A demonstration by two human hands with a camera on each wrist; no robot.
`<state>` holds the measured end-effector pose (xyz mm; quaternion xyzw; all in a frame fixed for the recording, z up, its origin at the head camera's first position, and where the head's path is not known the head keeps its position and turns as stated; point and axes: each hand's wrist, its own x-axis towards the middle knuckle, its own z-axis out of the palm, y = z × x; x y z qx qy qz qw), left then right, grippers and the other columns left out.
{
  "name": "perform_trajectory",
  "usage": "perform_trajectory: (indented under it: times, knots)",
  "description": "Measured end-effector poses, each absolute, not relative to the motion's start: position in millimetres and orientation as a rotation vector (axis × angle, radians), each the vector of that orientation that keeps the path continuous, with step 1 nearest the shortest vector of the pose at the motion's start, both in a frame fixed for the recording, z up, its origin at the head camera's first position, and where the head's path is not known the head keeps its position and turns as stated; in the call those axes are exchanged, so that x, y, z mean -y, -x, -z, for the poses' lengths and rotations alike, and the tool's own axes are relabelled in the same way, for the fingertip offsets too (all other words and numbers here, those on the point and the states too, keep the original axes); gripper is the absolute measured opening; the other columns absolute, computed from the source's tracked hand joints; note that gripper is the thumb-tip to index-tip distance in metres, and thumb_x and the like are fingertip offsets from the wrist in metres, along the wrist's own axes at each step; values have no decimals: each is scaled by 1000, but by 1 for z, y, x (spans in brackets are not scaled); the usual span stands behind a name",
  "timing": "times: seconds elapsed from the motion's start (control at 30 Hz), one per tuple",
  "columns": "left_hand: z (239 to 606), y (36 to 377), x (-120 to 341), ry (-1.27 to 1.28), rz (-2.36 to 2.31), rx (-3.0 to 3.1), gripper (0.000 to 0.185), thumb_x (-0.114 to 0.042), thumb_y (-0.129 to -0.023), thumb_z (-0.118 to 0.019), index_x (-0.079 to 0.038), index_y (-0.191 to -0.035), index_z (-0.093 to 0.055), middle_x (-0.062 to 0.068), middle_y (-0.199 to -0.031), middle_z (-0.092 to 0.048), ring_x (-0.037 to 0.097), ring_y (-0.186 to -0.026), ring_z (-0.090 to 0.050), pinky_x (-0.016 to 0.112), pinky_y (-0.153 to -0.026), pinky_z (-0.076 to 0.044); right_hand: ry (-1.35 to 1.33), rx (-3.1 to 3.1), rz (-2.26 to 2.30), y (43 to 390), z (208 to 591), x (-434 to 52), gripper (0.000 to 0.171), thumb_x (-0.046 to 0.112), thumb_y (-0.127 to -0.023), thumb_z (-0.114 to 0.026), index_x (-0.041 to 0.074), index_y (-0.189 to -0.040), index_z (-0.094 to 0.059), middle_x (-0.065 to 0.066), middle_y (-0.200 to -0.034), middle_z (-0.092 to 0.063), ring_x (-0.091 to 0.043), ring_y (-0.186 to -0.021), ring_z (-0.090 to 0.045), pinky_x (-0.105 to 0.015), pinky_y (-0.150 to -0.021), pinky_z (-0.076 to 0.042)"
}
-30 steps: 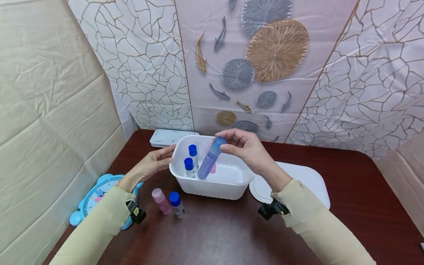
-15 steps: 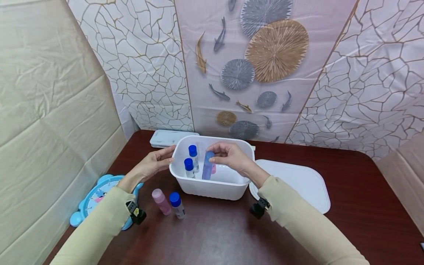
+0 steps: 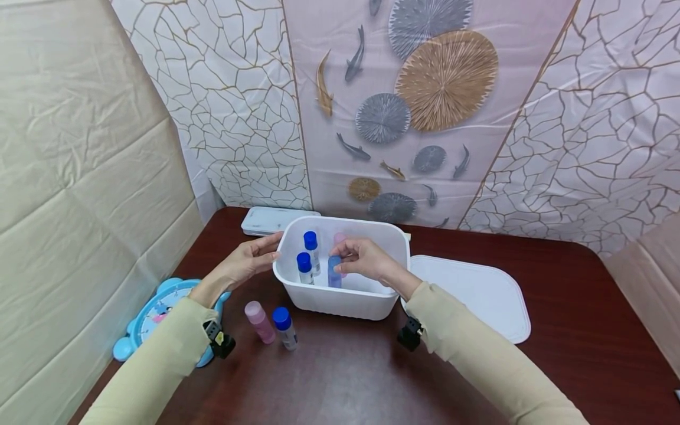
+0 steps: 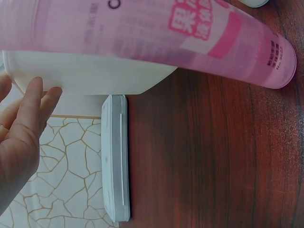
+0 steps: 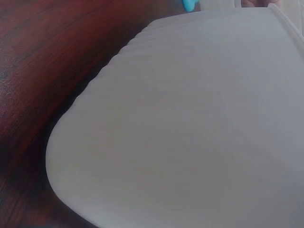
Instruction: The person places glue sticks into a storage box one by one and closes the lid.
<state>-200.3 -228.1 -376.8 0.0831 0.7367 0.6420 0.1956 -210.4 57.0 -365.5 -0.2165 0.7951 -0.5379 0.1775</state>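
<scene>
Bin (image 3: 340,304) steadied by straight left-hand (image 3: 249,260) fingers | blue bottle (image 3: 334,273) pinched at cap by right hand (image 3: 366,260), set upright inside | three more bottles stowed | pink bottle (image 3: 259,321) and blue-capped bottle (image 3: 284,328) left on table (image 3: 345,378); lid (image 3: 478,295) off

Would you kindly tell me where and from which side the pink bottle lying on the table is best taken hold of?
Probably round the middle of the pink bottle, coming from above. It lies on its side on the table, so its round body is open on top. A blue-capped bottle lies close on its right, so fingers fit best across its width near the cap end.
</scene>
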Motion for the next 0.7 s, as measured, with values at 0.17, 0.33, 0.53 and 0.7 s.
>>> perform_trajectory:
  times: [0.17, 0.33, 0.53, 0.7]
  knots:
    - [376, 200, 228, -238, -1799, -2066, 62, -13, -95, -56, -7, -149, -26, 14, -153, -27, 33, -135, -35, 31, -98, -45, 609, -2258, 1486, 211, 364, -57, 25, -3, -83, -67, -8, -107, -62, -18, -100, -65, -18, -90, -62, -28, -79, -56]
    - [377, 199, 228, -211, -1797, -2065, 62, -14, -95, -56, -8, -149, -26, 14, -153, -28, 32, -136, -35, 34, -99, -44, 619, -2233, 1496, 210, 365, -58, 27, -5, -83, -66, -10, -110, -62, -20, -100, -64, -11, -83, -60, -27, -75, -57]
    - [376, 199, 228, -205, -1789, -2075, 61, -13, -95, -55, -9, -149, -26, 14, -153, -28, 32, -136, -35, 34, -100, -43, 652, -2212, 1506, 209, 364, -57, 33, -7, -83, -65, -11, -115, -60, -24, -107, -64, -15, -89, -62, -28, -79, -57]
    - [376, 200, 228, -215, -1795, -2068, 61, -13, -95, -55, -8, -149, -26, 15, -153, -27, 33, -136, -34, 35, -100, -43, 694, -2230, 1495, 206, 361, -59, 36, -4, -85, -64, -10, -120, -58, -24, -118, -62, -29, -105, -62, -32, -86, -55]
